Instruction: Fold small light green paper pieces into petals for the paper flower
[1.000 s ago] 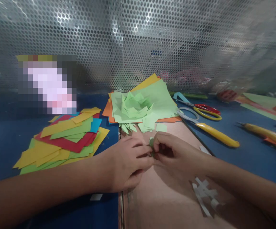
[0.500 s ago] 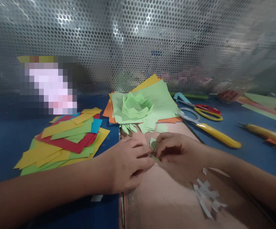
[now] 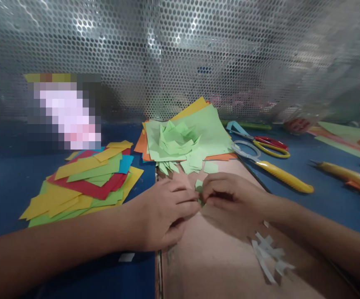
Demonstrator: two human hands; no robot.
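A small piece of light green paper is pinched between my two hands above the pinkish-tan board; most of it is hidden by the fingers. My left hand has its fingertips closed on the paper's left side. From the right, my right hand grips it between curled fingers and thumb. Just beyond the hands lie green paper cutouts and a small loose green piece. Behind them, a layered green paper flower sits on stacked colored sheets.
A heap of yellow, green, red and blue paper pieces lies at left. To the right are a yellow-handled tool with a grey ring, scissors and yellow pliers. White paper strips lie near my right forearm. Perforated metal stands behind.
My right hand's fingers have curled in slightly around the green paper piece, and less of it shows. My left hand has barely moved.
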